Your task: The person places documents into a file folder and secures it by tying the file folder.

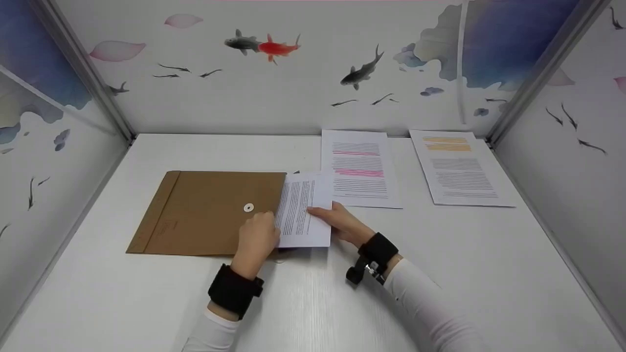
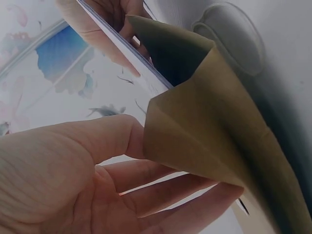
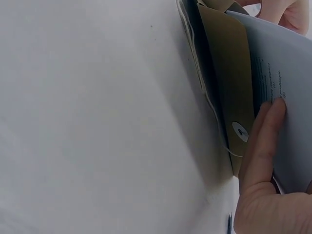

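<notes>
Altogether: one envelope (image 1: pixel 205 212), three printed sheets (image 1: pixel 304 208).

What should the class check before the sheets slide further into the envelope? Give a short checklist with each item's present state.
1. Envelope lies flat on the table: ok.
2. Left hand holds the envelope's mouth open, flap lifted: ok.
3. Right hand holds the sheets, fingers flat on top: ok.
4. Sheets' leading edge is inside the mouth: ok, the edge goes under the brown paper.
5. Sheets squared as a stack: cannot tell, the hidden edges do not show.
6. Pink-marked page and orange-marked page lie apart from the path: ok.
</notes>
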Tool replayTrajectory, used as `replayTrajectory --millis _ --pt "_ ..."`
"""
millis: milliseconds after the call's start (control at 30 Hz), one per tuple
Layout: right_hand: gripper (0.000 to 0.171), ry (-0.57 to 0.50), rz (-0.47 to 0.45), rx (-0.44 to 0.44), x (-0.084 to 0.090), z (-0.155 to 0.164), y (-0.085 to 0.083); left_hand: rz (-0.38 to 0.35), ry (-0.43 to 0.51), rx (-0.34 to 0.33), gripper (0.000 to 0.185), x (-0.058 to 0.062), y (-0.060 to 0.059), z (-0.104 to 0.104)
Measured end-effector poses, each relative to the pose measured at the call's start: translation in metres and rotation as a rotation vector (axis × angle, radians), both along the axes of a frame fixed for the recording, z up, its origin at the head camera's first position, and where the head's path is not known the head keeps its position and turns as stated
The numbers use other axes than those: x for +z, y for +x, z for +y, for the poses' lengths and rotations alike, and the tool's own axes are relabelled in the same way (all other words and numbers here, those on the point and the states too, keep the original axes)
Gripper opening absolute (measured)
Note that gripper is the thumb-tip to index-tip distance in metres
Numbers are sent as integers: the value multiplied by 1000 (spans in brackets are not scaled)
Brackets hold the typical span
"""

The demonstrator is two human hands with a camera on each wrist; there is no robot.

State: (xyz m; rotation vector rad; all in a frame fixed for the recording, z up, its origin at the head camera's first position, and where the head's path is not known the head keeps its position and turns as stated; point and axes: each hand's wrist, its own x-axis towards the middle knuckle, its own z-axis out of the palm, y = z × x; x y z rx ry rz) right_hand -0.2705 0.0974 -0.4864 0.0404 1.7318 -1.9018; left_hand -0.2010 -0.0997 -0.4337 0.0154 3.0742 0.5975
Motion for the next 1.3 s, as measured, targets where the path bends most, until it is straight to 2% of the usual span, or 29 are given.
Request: replayTrajectory --millis 267,500,667,833,1033,1300 --pt "48 -61 -19 7 2 12 5 16 11 -12 9 -3 1 -1" --pt "50 -40 -34 -15 5 22 13 3 6 -15 7 -4 -1 -1" --pt "50 -25 -72 28 7 30 21 -13 3 -10 7 -5 -2 0" --pt "49 -26 -54 75 9 38 27 -8 0 -4 8 -5 -2 0" --pt "50 -31 -16 88 10 42 28 37 6 -14 7 -4 1 0" --pt "51 -41 -57 78 13 36 26 41 -6 -14 6 -4 1 1"
